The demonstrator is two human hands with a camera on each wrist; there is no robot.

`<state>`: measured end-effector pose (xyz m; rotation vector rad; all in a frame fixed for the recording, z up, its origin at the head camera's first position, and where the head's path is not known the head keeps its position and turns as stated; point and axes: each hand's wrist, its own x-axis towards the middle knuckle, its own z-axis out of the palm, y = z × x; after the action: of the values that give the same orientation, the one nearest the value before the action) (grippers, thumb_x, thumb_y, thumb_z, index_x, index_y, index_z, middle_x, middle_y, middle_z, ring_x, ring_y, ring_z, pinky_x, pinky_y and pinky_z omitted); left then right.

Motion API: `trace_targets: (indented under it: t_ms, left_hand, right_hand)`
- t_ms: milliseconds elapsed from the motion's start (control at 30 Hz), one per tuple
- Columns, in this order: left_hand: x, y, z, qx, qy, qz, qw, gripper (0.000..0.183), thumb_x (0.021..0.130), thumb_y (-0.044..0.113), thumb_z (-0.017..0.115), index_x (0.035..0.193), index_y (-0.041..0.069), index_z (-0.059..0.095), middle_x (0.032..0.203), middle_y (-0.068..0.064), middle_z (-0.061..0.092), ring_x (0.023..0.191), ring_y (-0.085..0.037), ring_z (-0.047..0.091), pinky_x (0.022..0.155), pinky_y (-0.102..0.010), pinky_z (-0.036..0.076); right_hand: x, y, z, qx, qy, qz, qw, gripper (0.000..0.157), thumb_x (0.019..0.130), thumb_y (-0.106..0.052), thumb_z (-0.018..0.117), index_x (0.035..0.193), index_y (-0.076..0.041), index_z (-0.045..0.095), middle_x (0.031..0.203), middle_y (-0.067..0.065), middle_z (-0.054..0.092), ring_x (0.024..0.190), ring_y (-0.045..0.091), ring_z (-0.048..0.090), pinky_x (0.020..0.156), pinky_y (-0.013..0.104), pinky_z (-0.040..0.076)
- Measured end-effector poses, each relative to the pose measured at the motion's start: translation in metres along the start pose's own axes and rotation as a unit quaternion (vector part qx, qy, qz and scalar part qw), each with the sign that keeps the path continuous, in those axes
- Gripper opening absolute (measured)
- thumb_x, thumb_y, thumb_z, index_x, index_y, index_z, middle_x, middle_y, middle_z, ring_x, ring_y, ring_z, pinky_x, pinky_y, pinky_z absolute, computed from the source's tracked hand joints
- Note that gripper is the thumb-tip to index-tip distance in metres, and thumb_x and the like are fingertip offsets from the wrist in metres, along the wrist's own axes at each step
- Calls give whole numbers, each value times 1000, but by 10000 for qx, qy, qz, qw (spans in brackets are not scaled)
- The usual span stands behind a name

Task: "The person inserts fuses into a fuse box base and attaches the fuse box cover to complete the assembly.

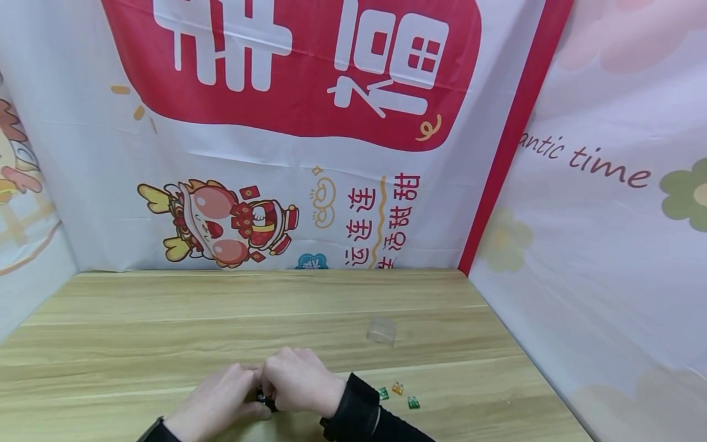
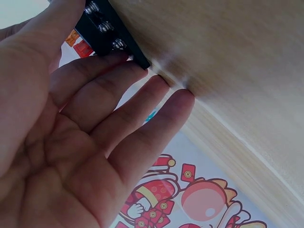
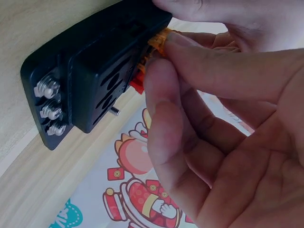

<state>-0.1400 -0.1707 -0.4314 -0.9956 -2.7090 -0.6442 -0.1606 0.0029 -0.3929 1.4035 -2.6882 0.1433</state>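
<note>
A black fuse block (image 3: 85, 90) with metal screw terminals along one end is tilted close over the table, mostly hidden by the hands in the head view. My left hand (image 1: 221, 399) grips it by the edge, thumb on one side and fingertips on the other. Between thumb and index finger, my right hand (image 1: 301, 380) pinches an orange blade fuse (image 3: 159, 42) at the slotted face of the block. Beside that fuse, a red blade fuse (image 3: 137, 81) sits in the block, partly covered by the right fingers.
Right of the right sleeve lie two green blade fuses (image 1: 413, 403) and an orange one (image 1: 397, 388) on the wooden table (image 1: 166, 319). Farther back stands a small clear plastic box (image 1: 382, 331). Printed cloths (image 1: 309, 153) hang behind and beside the table.
</note>
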Motion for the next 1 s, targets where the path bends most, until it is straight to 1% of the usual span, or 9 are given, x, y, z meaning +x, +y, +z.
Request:
trace_targets:
  t_ms: [133,200,333,433,600,667,833,1000]
  left_hand:
    - [0,0,1,-2,102,48,9999,24,70,38,77,79,30,56,74,22,50,61,4,41,52,-21,35]
    - [0,0,2,-13,102,50,9999,24,70,37,77,78,29,56,74,23,50,61,4,41,52,-21,35]
    - [0,-1,2,-2,83,45,10000,25,70,37,78,79,29,56,73,23,50,61,3,41,52,-21,35]
    - [0,-1,2,15,75,41,10000,25,70,37,78,79,29,55,74,23,50,61,3,42,53,-21,35]
    - [1,0,1,10,29,-20,10000,25,71,37,77,79,29,56,74,23,51,62,3,43,53,-21,36]
    - [1,0,0,10,16,-30,10000,24,71,38,77,79,29,56,74,22,51,62,3,43,53,-21,36]
    - [0,0,-1,-33,-37,-17,10000,24,72,38,77,79,28,56,74,23,51,61,3,42,53,-21,35]
    - [0,0,-1,-91,-165,-107,9998,23,73,39,76,79,29,57,73,23,51,61,3,43,53,-22,36]
  right_hand:
    - [0,-2,0,-76,-39,33,10000,34,64,1,67,55,-27,51,51,-19,38,46,-2,30,42,15,23]
    - [0,-2,-1,-43,-13,20,10000,35,64,2,66,54,-26,49,51,-18,37,46,-1,29,41,15,23]
    - [-1,-2,-1,73,48,-19,10000,33,64,3,67,57,-26,56,53,-20,40,46,-2,31,41,14,24]
    - [-1,-2,-1,42,104,-34,9999,32,64,3,68,58,-26,59,55,-21,41,46,-3,33,41,13,25]
    - [-1,-3,0,-131,191,-46,9997,35,64,2,69,53,-27,54,52,-20,39,46,-3,31,42,13,24]
    - [-1,-2,0,-131,225,-68,9996,34,64,2,69,53,-27,55,53,-20,41,46,-3,32,42,13,24]
    - [-2,-1,-1,-21,212,-144,9997,29,66,1,71,62,-27,64,60,-21,48,50,-6,37,44,12,27]
    - [-3,1,-3,-88,71,-300,9995,28,70,0,71,69,-27,65,63,-20,49,51,-6,38,44,12,28]
